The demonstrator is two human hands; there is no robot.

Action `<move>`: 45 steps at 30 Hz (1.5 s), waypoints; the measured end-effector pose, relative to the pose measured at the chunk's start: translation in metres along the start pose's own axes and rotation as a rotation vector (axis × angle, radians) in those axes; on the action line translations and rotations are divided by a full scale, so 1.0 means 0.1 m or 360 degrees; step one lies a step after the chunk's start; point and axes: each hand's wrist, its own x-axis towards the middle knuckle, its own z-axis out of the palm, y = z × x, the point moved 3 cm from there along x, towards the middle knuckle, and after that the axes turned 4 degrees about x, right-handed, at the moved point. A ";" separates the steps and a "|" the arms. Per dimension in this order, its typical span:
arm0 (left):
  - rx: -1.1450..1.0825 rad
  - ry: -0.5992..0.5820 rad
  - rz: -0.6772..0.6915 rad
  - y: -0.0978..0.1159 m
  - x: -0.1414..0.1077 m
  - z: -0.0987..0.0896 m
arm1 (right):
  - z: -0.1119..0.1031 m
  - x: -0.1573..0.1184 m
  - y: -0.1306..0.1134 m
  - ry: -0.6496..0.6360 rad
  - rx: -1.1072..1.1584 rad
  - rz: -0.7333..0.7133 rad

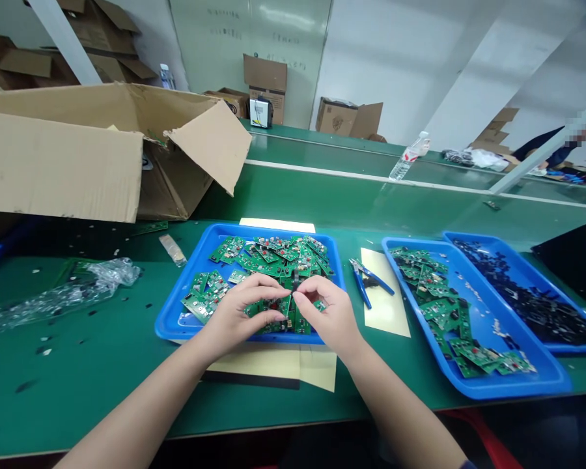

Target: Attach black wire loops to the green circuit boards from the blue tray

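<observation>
Over a blue tray (176,312) heaped with green circuit boards (258,257), my two hands meet near its middle. My left hand (247,309) holds a green circuit board (290,309), seen nearly edge-on, between thumb and fingers. My right hand (325,309) pinches at the upper part of that board, beside a small black part (295,280); whether the fingers grip the part or the board is too small to tell. Blue-handled cutters (371,283) lie open on yellow paper (388,316) to the right of the tray.
Further right are a blue tray (512,387) with circuit boards and another (579,345) of black parts. A large cardboard box (58,163) stands at the left, above clear plastic wrap (102,277). A bottle (410,156) stands behind.
</observation>
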 end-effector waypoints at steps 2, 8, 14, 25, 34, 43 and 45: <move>0.0043 -0.0029 0.0028 0.00 0.00 0.01 | 0.00 0.00 0.02 -0.0012 0.0063 0.0115; 0.0290 -0.0017 -0.0057 -0.03 0.01 0.00 | 0.00 0.01 -0.03 -0.0110 0.0023 -0.0070; 0.0400 0.0040 -0.0011 -0.01 0.01 -0.03 | 0.00 0.02 0.02 -0.0204 0.0279 0.0129; 0.0761 0.0242 0.0516 0.05 -0.02 -0.07 | 0.15 0.01 0.20 -0.0493 0.1032 0.1007; 0.0783 0.0232 0.0478 0.05 -0.02 -0.04 | 0.16 0.00 0.19 -0.0540 0.1121 0.0997; 0.0612 0.0199 0.0369 0.04 -0.02 -0.01 | 0.18 -0.01 0.17 -0.0535 0.1188 0.1037; 0.0553 0.0211 0.0330 0.05 -0.02 -0.01 | 0.19 -0.01 0.16 -0.0543 0.1226 0.1064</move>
